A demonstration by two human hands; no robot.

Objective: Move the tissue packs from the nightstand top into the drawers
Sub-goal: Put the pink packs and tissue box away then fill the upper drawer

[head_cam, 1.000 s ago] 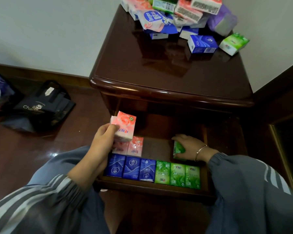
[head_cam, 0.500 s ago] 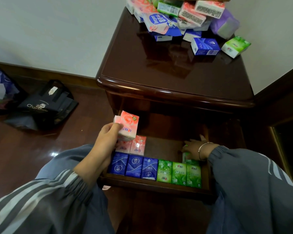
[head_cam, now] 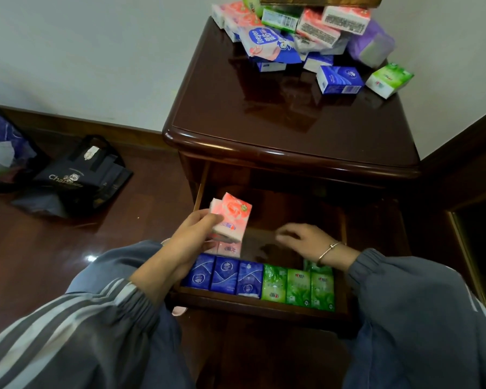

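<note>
Head view: left hand (head_cam: 192,234) pinches pink pack (head_cam: 232,216) above drawer (head_cam: 264,307) left side, over pink packs (head_cam: 229,249) lying there. Right hand (head_cam: 306,240) flat, fingers loose, empty, mid-drawer. Risk: pack lands crooked on those below; pile (head_cam: 306,32) at nightstand (head_cam: 278,116) back edge may slide.

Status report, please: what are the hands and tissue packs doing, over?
Left hand grips pink pack above open drawer. Right hand open, empty, over drawer's bare middle. Blue packs and green packs line the front; pile on nightstand top. Nothing blocking.
</note>
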